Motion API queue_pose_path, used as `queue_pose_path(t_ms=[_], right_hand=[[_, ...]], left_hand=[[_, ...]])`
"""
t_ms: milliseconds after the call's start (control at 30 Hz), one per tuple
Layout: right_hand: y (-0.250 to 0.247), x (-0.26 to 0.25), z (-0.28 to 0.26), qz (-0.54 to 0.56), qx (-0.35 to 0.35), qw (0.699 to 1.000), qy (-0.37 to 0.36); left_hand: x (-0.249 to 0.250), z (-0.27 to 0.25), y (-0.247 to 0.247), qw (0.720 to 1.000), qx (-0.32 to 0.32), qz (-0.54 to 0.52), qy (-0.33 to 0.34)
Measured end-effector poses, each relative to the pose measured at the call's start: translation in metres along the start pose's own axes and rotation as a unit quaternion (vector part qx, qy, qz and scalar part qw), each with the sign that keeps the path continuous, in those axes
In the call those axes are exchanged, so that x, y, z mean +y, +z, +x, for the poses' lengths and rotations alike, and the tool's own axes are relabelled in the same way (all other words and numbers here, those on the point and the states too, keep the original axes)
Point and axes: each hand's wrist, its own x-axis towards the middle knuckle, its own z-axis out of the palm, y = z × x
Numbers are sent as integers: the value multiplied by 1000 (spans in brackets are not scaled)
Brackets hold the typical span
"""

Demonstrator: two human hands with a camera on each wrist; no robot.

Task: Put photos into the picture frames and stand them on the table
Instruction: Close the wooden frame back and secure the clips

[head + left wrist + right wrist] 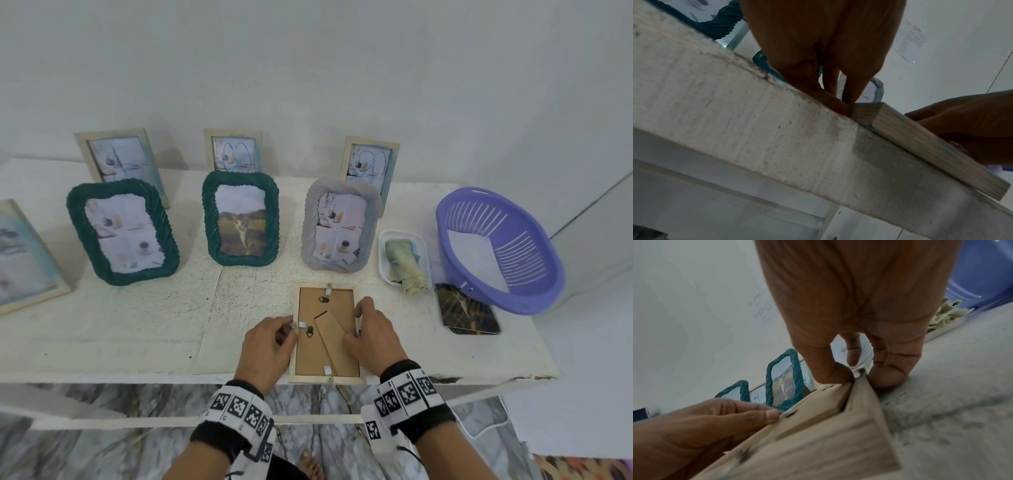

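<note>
Both hands [322,339] on face-down frame [327,370]

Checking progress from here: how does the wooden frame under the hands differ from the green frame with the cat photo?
The wooden frame lies face down at the table's front edge; the green cat frame stands upright further back. The wooden frame shows only its brown backing board and stand flap, whereas the green cat frame shows its photo. The wooden frame is plain and straight-edged with both hands at its side clips; the green cat frame is rope-textured, rounded and untouched. Both are portrait rectangles.
</note>
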Motion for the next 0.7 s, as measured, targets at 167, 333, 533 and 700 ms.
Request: queue_pose_path(t_ms=[167, 333, 533, 700], right_hand=[[-4, 8, -5, 20, -16, 999, -27], [-5, 16, -11, 38, -4, 998, -52], [-2, 17, -12, 46, 5, 998, -47], [0, 19, -13, 32, 6, 998, -60]], left_hand=[[0, 0, 1, 1000, 3, 7, -6], [4, 1, 3, 1000, -3, 0, -24], [3, 8, 5, 999, -2, 14, -49], [10, 13, 7, 995, -8, 68, -66]])
